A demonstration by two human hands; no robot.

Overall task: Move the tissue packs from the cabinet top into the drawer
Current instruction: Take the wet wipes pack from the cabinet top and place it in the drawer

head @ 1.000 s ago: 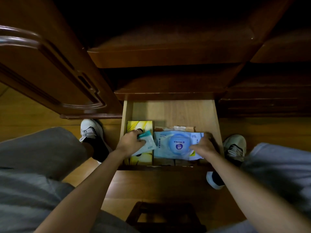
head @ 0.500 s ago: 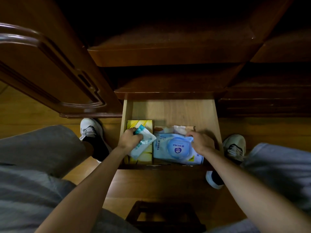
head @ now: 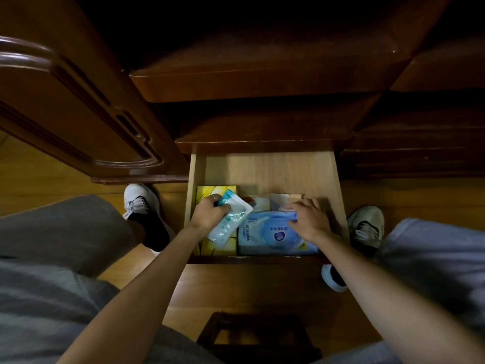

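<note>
The light wooden drawer (head: 270, 169) stands pulled open below the dark cabinet top (head: 262, 74). My left hand (head: 208, 215) is shut on a small teal-and-white tissue pack (head: 231, 219), held tilted over a yellow tissue box (head: 210, 191) at the drawer's left side. A large blue wet-wipe pack (head: 273, 235) lies flat at the drawer's front. My right hand (head: 308, 219) rests on that pack's far right corner, fingers pinching its edge. Behind it lie pale packs (head: 278, 200), partly hidden.
An open cabinet door (head: 78, 109) juts out at the left. My knees in grey trousers flank the drawer, with white shoes (head: 139, 200) on the wooden floor. A dark stool (head: 259, 334) sits under me.
My left hand lifted the small pack and tilted it further over the yellow box. My right hand slid from the blue pack's near right side to its far corner.
</note>
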